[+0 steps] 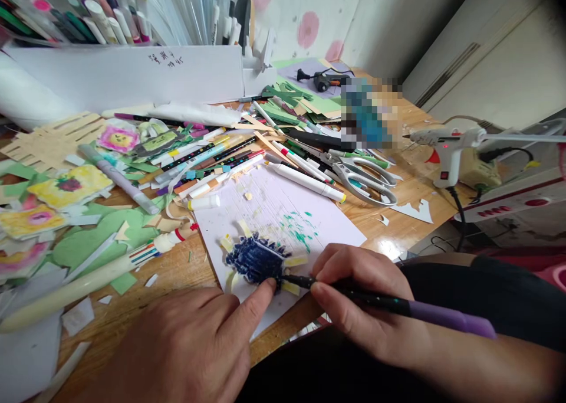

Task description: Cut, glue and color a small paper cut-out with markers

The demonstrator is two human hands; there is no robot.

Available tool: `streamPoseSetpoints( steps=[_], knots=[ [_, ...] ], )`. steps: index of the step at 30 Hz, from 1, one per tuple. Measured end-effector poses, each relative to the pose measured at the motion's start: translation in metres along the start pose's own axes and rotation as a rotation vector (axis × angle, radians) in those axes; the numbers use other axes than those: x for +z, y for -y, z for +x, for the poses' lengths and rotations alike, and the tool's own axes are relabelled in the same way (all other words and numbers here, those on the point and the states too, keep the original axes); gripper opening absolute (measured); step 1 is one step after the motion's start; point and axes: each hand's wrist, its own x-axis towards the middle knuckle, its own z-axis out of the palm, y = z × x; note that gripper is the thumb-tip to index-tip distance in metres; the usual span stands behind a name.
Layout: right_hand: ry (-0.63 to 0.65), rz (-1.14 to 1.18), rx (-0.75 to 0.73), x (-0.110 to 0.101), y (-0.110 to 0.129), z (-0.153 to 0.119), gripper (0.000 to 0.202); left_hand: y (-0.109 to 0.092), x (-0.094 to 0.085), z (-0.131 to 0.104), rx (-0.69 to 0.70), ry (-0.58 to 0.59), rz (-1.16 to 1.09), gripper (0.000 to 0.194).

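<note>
A dark blue painted piece point(255, 260) with a jagged, fringed edge and pale yellow paper tabs around it lies on a white sheet point(247, 214). With its index finger stretched out, my left hand point(190, 338) touches the piece's lower right edge; its other fingers are bent and partly hidden. A dark-barrelled marker with small dots and a purple end point(424, 311) is pinched in my right hand point(360, 300). The marker's tip meets the right edge of the blue piece, beside my left fingertip. Green specks mark the sheet behind it.
Scissors point(360, 176) and several pens lie behind the sheet. A white glue gun point(451, 149) stands at right with its cord hanging down. Painted paper pieces point(71, 184) and green scraps cover the left. A white box point(128, 75) of markers stands behind.
</note>
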Motion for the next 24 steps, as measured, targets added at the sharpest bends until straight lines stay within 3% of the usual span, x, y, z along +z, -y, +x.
streamPoseSetpoints(
  steps=[24],
  knots=[
    [0.013, -0.102, -0.044, -0.0006, 0.0006, -0.0017, 0.015, -0.0001, 0.0002, -0.0029, 0.005, 0.027, 0.033, 0.042]
  ],
)
